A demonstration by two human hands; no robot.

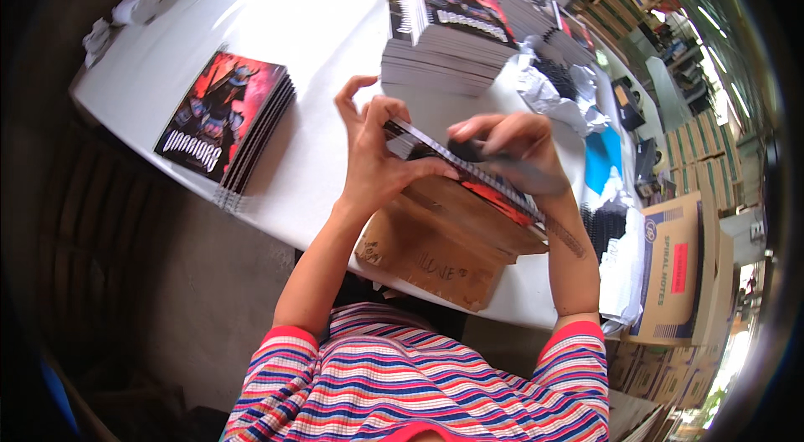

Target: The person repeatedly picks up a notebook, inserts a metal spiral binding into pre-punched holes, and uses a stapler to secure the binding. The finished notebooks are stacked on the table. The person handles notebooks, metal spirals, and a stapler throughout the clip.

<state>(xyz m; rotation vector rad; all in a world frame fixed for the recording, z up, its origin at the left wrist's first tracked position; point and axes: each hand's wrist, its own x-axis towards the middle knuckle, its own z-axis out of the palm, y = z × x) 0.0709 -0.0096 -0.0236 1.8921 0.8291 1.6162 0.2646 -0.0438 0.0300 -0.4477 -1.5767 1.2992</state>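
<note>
My left hand [373,159] is closed on a spiral notebook [492,191], its thumb on the near side and fingers on the far side. The notebook stands tilted on edge with its bound spine up, resting on a brown wooden block [431,254] at the table's near edge. My right hand [526,156], smeared by motion, grips a dark tool [463,149] against the spine. The tool's exact kind is too blurred to tell. To the left lies a stack of spiral notebooks [222,111] with red and black covers.
Tall stacks of unbound book blocks [448,48] stand beyond my hands on the white table [276,15]. Crumpled paper [553,90] and a blue sheet [601,159] lie to the right. A cardboard box [674,266] sits beside the table's right edge.
</note>
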